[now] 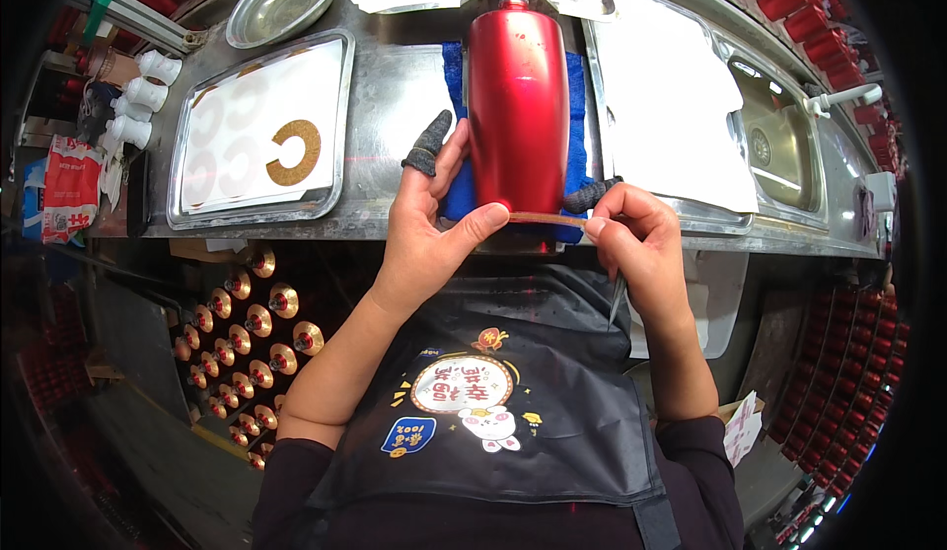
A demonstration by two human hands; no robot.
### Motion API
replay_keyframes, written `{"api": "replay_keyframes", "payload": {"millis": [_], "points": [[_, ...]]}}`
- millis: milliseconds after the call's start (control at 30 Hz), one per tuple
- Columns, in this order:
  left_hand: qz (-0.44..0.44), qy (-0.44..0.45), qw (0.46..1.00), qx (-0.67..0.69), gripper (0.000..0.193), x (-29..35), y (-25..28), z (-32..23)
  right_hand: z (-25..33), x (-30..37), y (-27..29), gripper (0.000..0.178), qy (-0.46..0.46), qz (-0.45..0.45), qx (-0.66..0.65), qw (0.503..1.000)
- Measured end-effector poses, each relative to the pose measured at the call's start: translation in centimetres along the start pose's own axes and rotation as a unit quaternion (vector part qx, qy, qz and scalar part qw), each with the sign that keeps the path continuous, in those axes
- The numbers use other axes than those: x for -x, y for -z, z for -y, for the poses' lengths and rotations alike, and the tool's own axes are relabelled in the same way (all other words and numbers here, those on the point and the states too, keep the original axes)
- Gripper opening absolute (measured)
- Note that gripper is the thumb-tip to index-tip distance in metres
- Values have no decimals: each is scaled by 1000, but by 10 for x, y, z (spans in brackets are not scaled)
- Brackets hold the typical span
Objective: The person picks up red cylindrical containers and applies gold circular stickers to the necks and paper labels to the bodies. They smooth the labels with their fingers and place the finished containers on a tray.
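Note:
A glossy red bottle (520,106) lies on a blue cloth (582,86), neck pointing away from me and base at the bench's near edge. Across its base end runs a thin gold-brown strip (552,220). My left hand (426,217) steadies the bottle from the left, its thumb pressing the strip's left end; a dark finger cot covers one finger. My right hand (636,239) pinches the strip's right end between thumb and finger, with another dark finger cot (590,195) beside the bottle. A slim grey pointed tool (618,298) hangs below my right palm.
On the left, a metal tray (345,86) bears a white sheet with one gold C-shaped piece (296,152). Behind it stands a steel bowl (286,2). White sheets (671,106) lie to the right, before a sink (774,146). Several gold-and-red pieces (258,320) stand below the bench.

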State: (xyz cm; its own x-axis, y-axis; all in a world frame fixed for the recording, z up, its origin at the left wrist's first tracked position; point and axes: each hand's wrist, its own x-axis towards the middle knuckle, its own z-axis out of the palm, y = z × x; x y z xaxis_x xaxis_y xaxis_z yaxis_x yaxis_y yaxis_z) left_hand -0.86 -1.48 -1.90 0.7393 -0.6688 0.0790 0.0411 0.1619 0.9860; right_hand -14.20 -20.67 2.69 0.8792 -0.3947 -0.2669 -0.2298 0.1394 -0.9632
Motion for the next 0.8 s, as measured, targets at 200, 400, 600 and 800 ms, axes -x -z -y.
{"api": "replay_keyframes", "payload": {"millis": [200, 400, 600, 800], "points": [[-1, 1, 1000, 9, 88, 0, 0, 2, -2, -1, 0, 10, 4, 1, -3, 1000], [-6, 15, 997, 80, 73, 0, 7, 1, -2, -1, -1, 10, 1, -2, 3, 1000], [4, 14, 997, 80, 68, 2, 7, -1, 1, 2, -1, 10, 13, 3, 11, 1000], [-10, -11, 999, 31, 80, 3, -6, -2, 5, 3, -2, 11, 29, 3, 28, 999]]}}
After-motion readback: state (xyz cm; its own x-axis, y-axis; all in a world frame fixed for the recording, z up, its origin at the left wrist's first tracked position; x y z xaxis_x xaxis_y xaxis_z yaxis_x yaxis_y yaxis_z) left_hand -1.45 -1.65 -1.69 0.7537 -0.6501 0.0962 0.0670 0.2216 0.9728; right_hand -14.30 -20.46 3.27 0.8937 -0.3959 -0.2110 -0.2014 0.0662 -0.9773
